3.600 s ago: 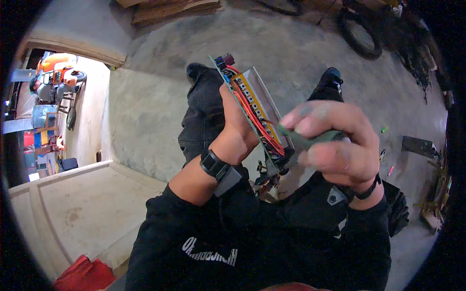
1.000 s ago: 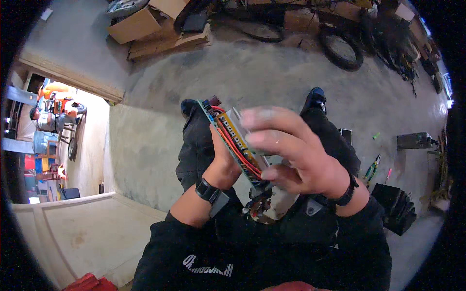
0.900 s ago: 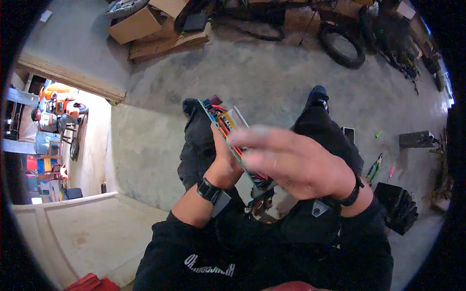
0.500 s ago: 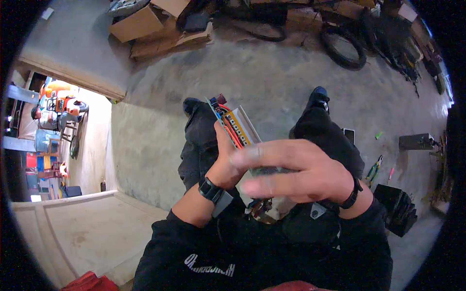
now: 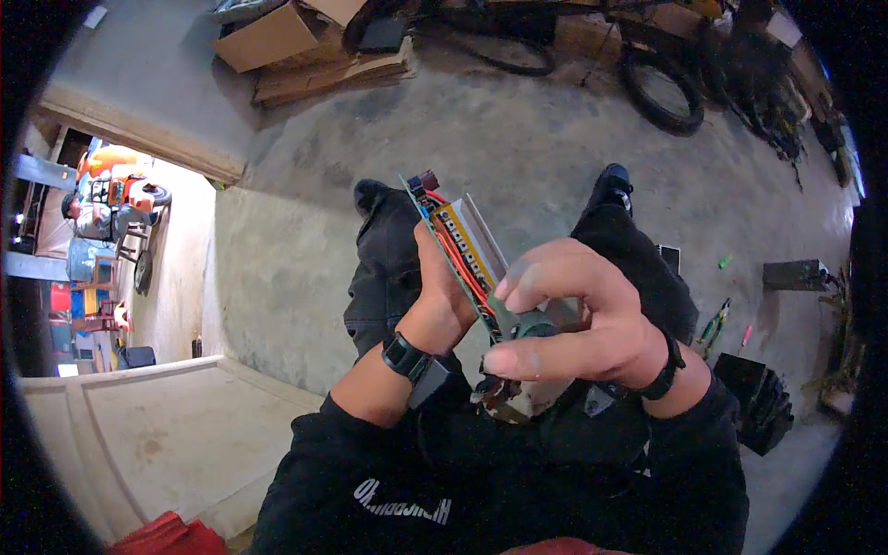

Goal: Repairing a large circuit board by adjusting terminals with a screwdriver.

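Observation:
My left hand (image 5: 442,296) grips a circuit board assembly (image 5: 453,245) from its left side, holding it tilted above my lap. Red-orange wires run along its edge, next to a yellow strip with a row of round metal parts and a pale flat plate (image 5: 479,236). My right hand (image 5: 597,319) is curled around the near end, thumb and fingertips against it; a greenish rounded part (image 5: 534,324) shows between them. What the fingertips press on is partly hidden. Below lies a crumpled, patterned thing with dark bits (image 5: 518,402) on my lap.
On the floor to the right are green-handled pliers (image 5: 714,324), a pink stick-like thing (image 5: 746,335), a grey metal box (image 5: 794,275) and a black object (image 5: 754,398). Tyres (image 5: 661,91) and cardboard boxes (image 5: 268,37) line the far side. A person (image 5: 91,217) sits beyond the doorway.
My right hand has drawn back slightly and its fingers have curled onto the near end of the board, uncovering more of it. My left hand keeps its hold.

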Motion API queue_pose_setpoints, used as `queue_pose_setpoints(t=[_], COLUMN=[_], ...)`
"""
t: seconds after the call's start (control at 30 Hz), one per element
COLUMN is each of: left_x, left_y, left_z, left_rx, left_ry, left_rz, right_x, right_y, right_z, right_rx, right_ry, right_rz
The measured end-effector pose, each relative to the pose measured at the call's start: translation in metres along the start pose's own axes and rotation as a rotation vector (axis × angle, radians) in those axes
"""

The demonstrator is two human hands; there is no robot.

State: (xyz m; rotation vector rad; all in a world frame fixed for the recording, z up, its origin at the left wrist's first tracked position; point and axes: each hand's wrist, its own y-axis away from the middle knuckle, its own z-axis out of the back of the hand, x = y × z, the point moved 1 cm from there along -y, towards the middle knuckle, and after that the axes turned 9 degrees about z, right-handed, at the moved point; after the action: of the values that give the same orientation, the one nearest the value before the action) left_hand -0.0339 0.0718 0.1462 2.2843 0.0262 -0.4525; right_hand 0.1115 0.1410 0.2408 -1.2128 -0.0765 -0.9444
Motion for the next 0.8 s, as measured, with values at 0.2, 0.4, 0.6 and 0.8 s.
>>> queue_pose_setpoints(t=[0.2,0.4,0.6,0.8], left_x=[-0.007,-0.003,-0.001,0.000], left_y=[0.004,0.001,0.012,0.012], left_z=[-0.003,-0.002,-0.011,-0.004], left_rx=[0.024,0.045,-0.015,0.068], left_ry=[-0.078,-0.052,-0.036,-0.082], left_rz=[0.100,-0.019,-0.036,-0.033], right_x=[-0.005,-0.003,0.004,-0.010], right_y=[-0.002,-0.001,-0.009,0.002], right_z=[-0.002,0.000,-0.005,-0.004], right_rx=[0.009,-0.004,-0.033,-0.109], right_ry=[-0.042,0.050,-0.024,0.150], right_rz=[0.001,0.087,0.040,0.051])
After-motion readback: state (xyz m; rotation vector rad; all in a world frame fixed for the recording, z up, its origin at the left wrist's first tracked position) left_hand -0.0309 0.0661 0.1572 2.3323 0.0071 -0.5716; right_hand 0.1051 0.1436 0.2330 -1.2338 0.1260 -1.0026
